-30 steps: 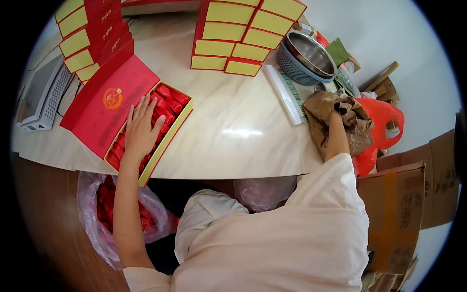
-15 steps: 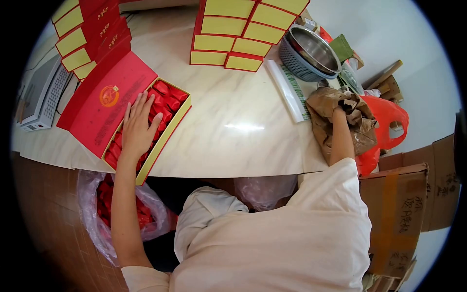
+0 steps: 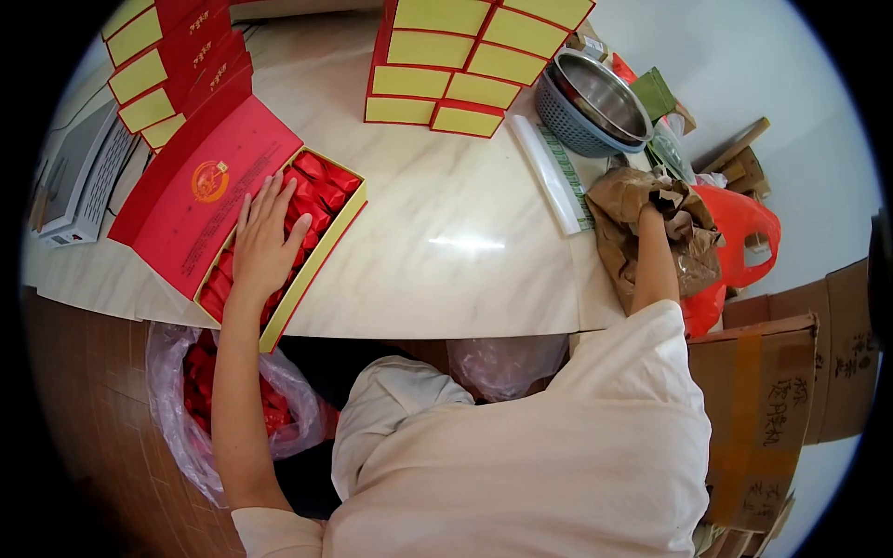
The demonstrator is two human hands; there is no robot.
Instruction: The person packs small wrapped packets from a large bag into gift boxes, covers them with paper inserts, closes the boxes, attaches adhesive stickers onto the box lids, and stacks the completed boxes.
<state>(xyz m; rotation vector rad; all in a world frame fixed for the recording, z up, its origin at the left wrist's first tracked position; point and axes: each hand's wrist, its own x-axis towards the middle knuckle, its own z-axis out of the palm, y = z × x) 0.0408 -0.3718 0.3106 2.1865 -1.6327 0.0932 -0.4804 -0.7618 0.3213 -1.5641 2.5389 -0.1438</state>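
Note:
An open red box (image 3: 352,210) with a yellow rim lies slanted at the left of the table, filled with shiny red packets (image 3: 321,181). Its red lid (image 3: 244,153), with a round gold emblem, leans back to the left. My left hand (image 3: 264,242) rests palm down on the packets, fingers extended and thumb apart, holding nothing. On the right, my right arm reaches into a crumpled brown paper bag (image 3: 617,200); the hand is hidden inside. A red plastic bag (image 3: 744,223) lies against the paper bag's right side.
Stacked red-and-yellow boxes (image 3: 430,48) stand at the back, others (image 3: 139,79) at back left. A grey-white device (image 3: 84,177) sits far left. Behind the paper bag are a clear roll (image 3: 544,177) and nested bowls (image 3: 605,98). Below the table are a plastic bag of red packets (image 3: 172,409) and cartons (image 3: 763,409).
The view has shifted slightly since the first frame. My left hand stays on the packets and my right hand stays inside the paper bag, with no clear movement of either.

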